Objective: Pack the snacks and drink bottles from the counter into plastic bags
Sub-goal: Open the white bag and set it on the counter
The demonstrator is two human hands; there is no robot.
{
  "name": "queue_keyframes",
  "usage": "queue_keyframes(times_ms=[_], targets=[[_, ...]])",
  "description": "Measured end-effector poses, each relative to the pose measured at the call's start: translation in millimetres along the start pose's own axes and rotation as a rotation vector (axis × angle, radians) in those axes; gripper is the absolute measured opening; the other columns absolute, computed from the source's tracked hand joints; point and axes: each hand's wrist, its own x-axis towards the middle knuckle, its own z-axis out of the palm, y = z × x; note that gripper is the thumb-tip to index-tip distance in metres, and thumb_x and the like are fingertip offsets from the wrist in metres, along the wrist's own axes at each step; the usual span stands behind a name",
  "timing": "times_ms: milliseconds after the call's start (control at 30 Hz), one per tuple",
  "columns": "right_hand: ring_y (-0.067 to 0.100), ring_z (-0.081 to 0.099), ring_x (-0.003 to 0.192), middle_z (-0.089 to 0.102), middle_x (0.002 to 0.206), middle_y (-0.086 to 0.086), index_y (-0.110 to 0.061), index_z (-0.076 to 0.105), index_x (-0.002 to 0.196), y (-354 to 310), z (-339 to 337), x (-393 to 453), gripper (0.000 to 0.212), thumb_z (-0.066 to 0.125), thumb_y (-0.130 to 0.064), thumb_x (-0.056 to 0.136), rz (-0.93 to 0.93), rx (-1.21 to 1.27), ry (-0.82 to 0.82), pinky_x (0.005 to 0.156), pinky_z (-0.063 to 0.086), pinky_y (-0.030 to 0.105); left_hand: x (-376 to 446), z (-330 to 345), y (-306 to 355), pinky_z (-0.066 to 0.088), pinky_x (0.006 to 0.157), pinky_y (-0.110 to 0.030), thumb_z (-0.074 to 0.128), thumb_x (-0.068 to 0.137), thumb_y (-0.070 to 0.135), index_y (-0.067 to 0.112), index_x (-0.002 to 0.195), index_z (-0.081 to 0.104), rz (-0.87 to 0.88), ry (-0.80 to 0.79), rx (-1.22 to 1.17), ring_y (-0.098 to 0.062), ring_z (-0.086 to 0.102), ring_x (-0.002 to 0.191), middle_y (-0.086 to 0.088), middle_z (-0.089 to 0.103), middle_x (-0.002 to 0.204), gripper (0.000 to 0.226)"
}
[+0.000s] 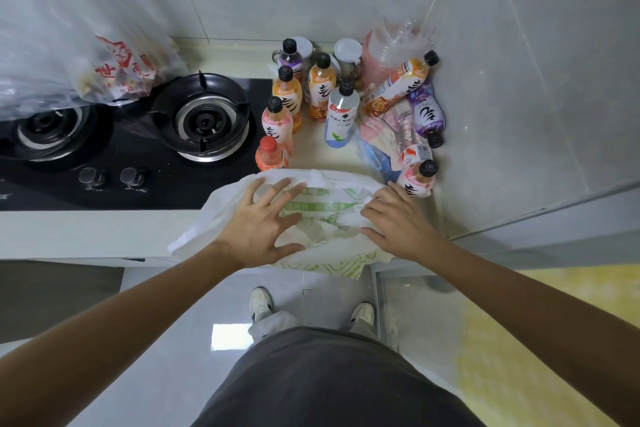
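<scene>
while bottles (341, 113) crowd the upper right counter (104, 229), left hand (258, 224) and right hand (398, 220) press flat, fingers spread, on a white bag (322, 184) at centre.

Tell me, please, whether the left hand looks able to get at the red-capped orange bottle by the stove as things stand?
Probably yes. The left hand rests open on the white bag, and the red-capped bottle stands just beyond the bag's far edge with nothing between them.
</scene>
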Motion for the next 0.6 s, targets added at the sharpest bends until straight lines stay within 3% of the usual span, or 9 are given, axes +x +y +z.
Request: queue_keyframes(times_ms=[67,200,333,367,433,500,600], targets=[[0.028,0.051,0.117,0.071,0.108,-0.002,-0.017,0.072,0.114,2,4,-1,0.065,0.047,-0.072,0.090,0.017,-0.008,-0.092,0.119,0.028,0.050,-1,7,0,0.012,0.122,-0.062,0.048,0.088,0.078,0.026,0.101,0.081,-0.031,-0.052,0.036,-0.032,0.028,0.151,-0.007,0.036,0.162,0.063],[0.036,0.042,0.133,0.057,0.134,0.007,-0.019,0.055,0.142,1,6,-3,0.108,0.062,-0.091,0.062,0.045,-0.023,-0.233,0.121,0.022,0.053,-1,18,2,0.006,0.124,-0.060,0.043,0.078,0.087,0.024,0.082,0.082,-0.094,-0.141,0.079,-0.033,0.023,0.153,-0.010,0.041,0.159,0.074],[0.042,0.011,0.154,0.018,0.167,0.015,-0.037,0.028,0.160,-3,-1,-2,0.116,0.066,-0.089,0.063,0.069,-0.021,-0.405,0.126,-0.001,0.055,0,22,7,-0.002,0.125,-0.057,0.029,0.079,0.092,0.025,0.072,0.081,-0.127,-0.261,0.106,-0.030,0.015,0.155,-0.003,0.039,0.161,0.085],[0.041,0.005,0.155,0.011,0.169,0.014,-0.041,0.029,0.159,-2,-4,-2,0.111,0.066,-0.088,0.065,0.069,-0.013,-0.426,0.126,-0.005,0.055,0,23,7,-0.003,0.125,-0.057,0.027,0.080,0.092,0.025,0.072,0.081,-0.142,-0.275,0.101,-0.030,0.016,0.155,-0.002,0.039,0.161,0.086],[0.039,0.004,0.155,0.011,0.169,0.012,-0.038,0.047,0.151,1,-8,-1,0.094,0.065,-0.085,0.071,0.052,-0.027,-0.426,0.125,-0.004,0.054,-3,24,5,-0.003,0.125,-0.056,0.023,0.080,0.092,0.025,0.075,0.082,-0.178,-0.299,0.095,-0.029,0.020,0.153,-0.002,0.041,0.160,0.089],[0.035,0.013,0.152,0.020,0.166,0.011,-0.024,0.066,0.133,3,-13,0,0.081,0.055,-0.084,0.080,0.047,-0.076,-0.414,0.124,0.003,0.052,-8,24,2,-0.004,0.124,-0.056,0.023,0.081,0.092,0.026,0.079,0.082,-0.221,-0.330,0.102,-0.028,0.021,0.151,-0.003,0.041,0.160,0.089],[0.031,0.029,0.145,0.037,0.158,0.010,-0.014,0.079,0.110,1,-15,1,0.080,0.028,-0.074,0.098,0.054,-0.101,-0.353,0.120,0.016,0.048,-14,22,-5,-0.008,0.124,-0.056,0.029,0.083,0.087,0.027,0.083,0.083,-0.272,-0.365,0.097,-0.027,0.019,0.152,-0.003,0.039,0.160,0.081]])
